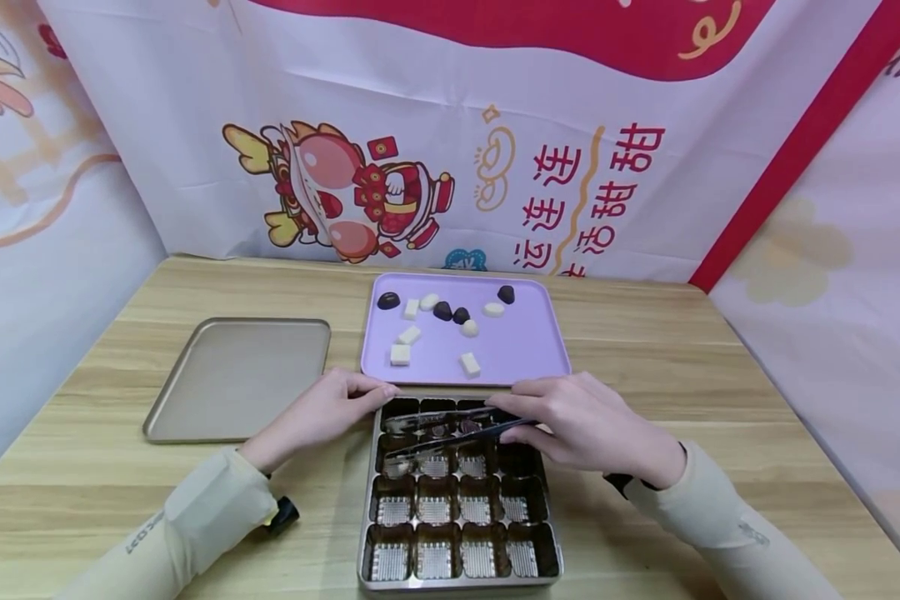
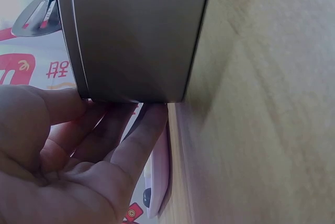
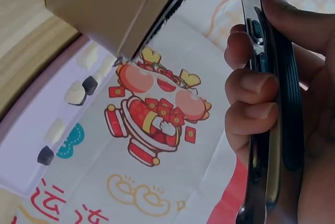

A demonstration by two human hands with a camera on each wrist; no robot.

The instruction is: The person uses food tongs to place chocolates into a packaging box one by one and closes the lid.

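Note:
A square metal tin point(image 1: 461, 587), divided into several dark compartments with ridged bottoms, stands at the near middle. My left hand point(image 1: 337, 408) holds its back left corner, thumb by the rim and fingers along the wall, as the left wrist view shows. In my right hand point(image 1: 581, 421) I grip black-handled tongs point(image 1: 450, 446), which lie sideways over the back two rows. Their slotted ends are spread apart at the left compartments. Dark round pieces point(image 1: 468, 426) sit in the back row. Something pale point(image 1: 397, 468) shows under the nearer tong end; I cannot tell whether the tongs touch it.
Behind the tin lies a purple tray point(image 1: 525, 350) with scattered white blocks point(image 1: 400, 355), pale ovals point(image 1: 493, 309) and dark chocolate-like pieces point(image 1: 388, 301). A flat beige metal tray point(image 1: 243, 379) lies at the left. Printed cloth point(image 1: 450, 167) hangs behind the wooden table point(image 1: 637, 350).

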